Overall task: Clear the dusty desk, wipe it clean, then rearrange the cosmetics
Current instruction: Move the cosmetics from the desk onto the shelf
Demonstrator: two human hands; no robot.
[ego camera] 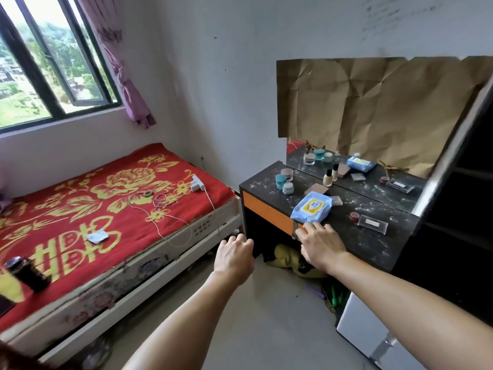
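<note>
Mirror (373, 182) mostly behind brown paper (373, 102); wipes pack (312, 209) label illegibly small.

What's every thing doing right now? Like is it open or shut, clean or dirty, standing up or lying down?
Desk, dusty, not cleared yet.
Wipes pack, lying flat, flap shut.
Jars, upright, lids on.
Bottle, upright, capped.
Clear case, lying flat.
Mirror, mostly covered by paper.
Window, one pane open.
Curtain, tied back.
</note>
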